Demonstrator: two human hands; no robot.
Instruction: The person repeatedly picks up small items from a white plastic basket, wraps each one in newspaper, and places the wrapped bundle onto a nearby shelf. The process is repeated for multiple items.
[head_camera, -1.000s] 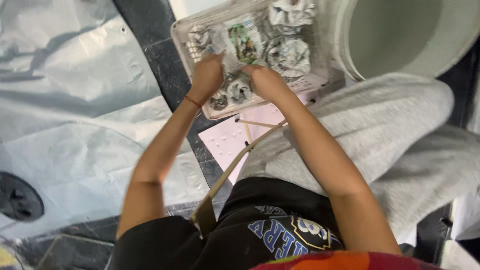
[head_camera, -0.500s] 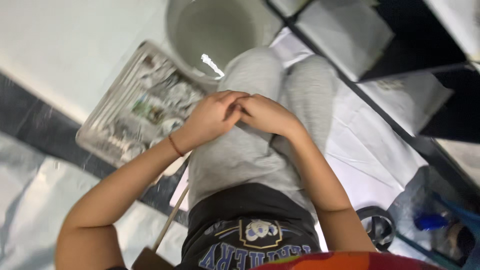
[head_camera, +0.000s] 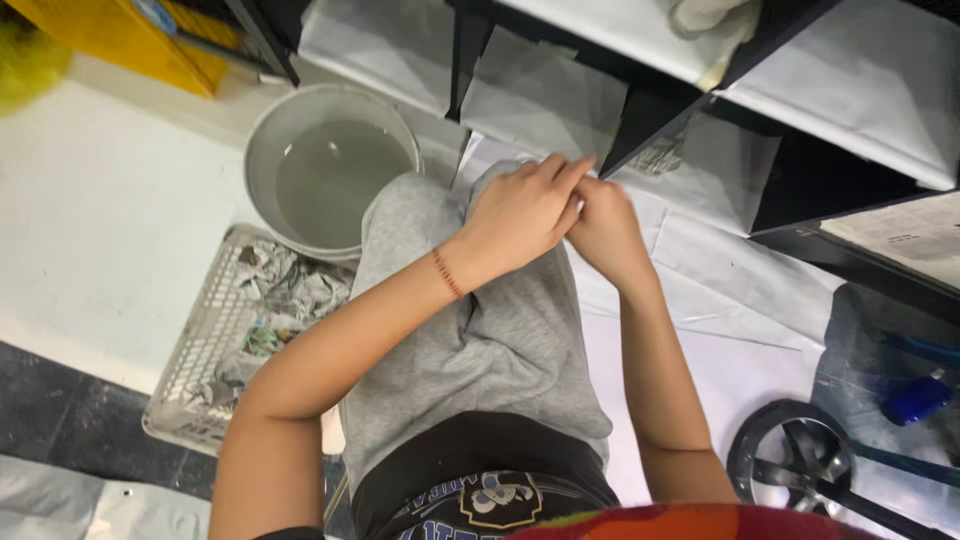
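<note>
The left hand and right hand meet over the grey-trousered knees, fingers curled together as if pinching something small; what they hold, if anything, cannot be told. Left of the legs, a white tray holds many crumpled paper wads, beside a bucket of cloudy water. The work looks well underway.
</note>
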